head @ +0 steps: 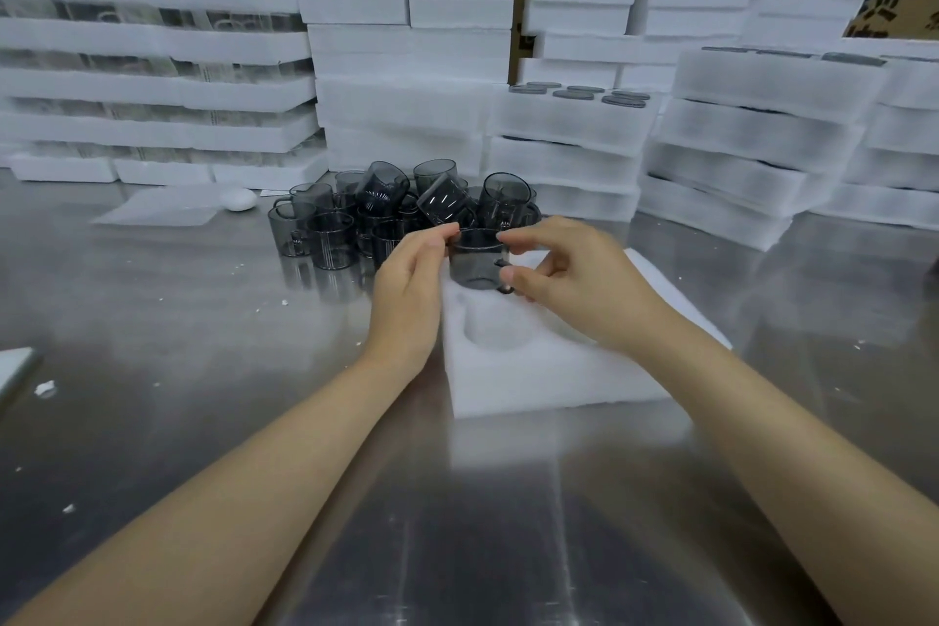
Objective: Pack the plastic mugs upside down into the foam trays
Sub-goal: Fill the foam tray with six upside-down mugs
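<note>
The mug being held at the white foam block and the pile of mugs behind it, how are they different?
The held mug stands straight at the foam tray; the pile of mugs sits on the metal table. The held mug is alone; the pile's mugs are jumbled, several tipped on top of others. Both are smoky grey see-through plastic with a handle.
</note>
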